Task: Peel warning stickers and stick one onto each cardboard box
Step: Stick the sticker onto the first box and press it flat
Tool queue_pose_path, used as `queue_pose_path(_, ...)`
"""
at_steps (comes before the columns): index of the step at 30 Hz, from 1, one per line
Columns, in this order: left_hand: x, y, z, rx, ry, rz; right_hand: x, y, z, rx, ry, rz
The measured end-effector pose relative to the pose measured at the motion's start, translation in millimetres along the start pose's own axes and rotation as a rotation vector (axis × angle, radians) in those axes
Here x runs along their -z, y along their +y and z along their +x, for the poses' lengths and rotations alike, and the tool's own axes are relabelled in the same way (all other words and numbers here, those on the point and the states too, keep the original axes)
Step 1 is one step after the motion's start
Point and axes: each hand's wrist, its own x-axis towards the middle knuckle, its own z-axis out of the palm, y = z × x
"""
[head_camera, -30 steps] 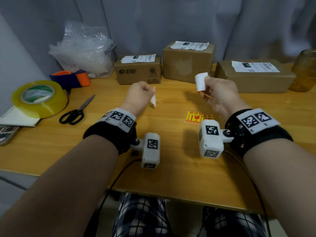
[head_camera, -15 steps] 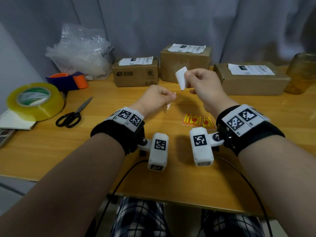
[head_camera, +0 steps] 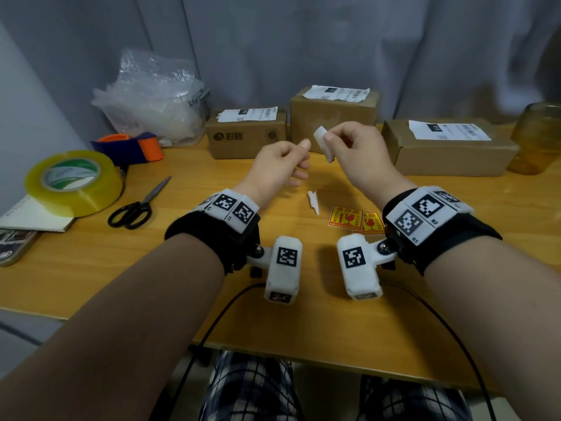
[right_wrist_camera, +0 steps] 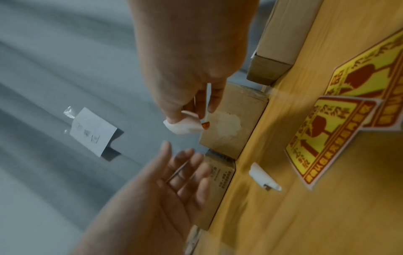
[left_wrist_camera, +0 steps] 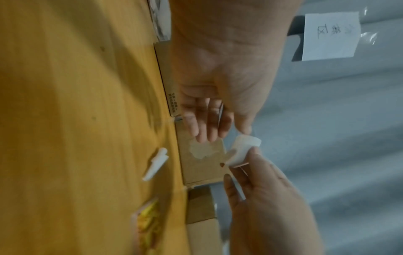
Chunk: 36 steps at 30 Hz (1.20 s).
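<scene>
My right hand pinches a warning sticker above the table, its white backing curled partly off; the right wrist view shows it as a white curl with a red corner. Just to its left, my left hand holds nothing, its fingers relaxed. A torn white backing strip lies on the table below the hands. Two yellow-red stickers lie overlapping near my right wrist. Three cardboard boxes stand at the back: left, middle, right.
A yellow tape roll, black scissors and an orange-blue tape dispenser lie on the left. A bubble-wrap bag stands at the back left and an amber jar at the far right. Cables cross the front edge.
My left hand let go of the white backing strip, which now lies on the table, and its fingers opened. My right hand brought the sticker left, closer to the left hand.
</scene>
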Motion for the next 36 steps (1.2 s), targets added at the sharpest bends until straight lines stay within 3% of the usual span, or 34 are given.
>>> queue_pose_path(4, 3.5, 15.7, 0.9, 0.232, -0.018, -0.186, -3.7, -5.0, -2.0, 0.239, -0.022, -0.236)
queue_pose_path(10, 8.0, 25.4, 0.6, 0.278, 0.030, -0.353, -9.7, -11.9, -1.6, 0.389, -0.065, -0.479)
queue_pose_path(15, 18.6, 24.1, 2.8, 0.204, 0.077, -0.175, -11.0, -15.5, 1.7, 0.237, -0.173, -0.389)
queue_pose_path(21, 41.5, 18.8, 11.9, 0.096, 0.004, 0.112, -22.9, -17.7, 16.1, 0.038, -0.286, 0.070)
queue_pose_path(29, 75.2, 0.5, 27.5, -0.016, -0.125, 0.416, -59.1, -15.2, 40.6, -0.081, -0.263, 0.023)
queue_pose_path(36, 93.7, -19.2, 64.3, -0.060, 0.002, 0.462, -91.2, -14.4, 71.4, -0.144, -0.299, 0.028)
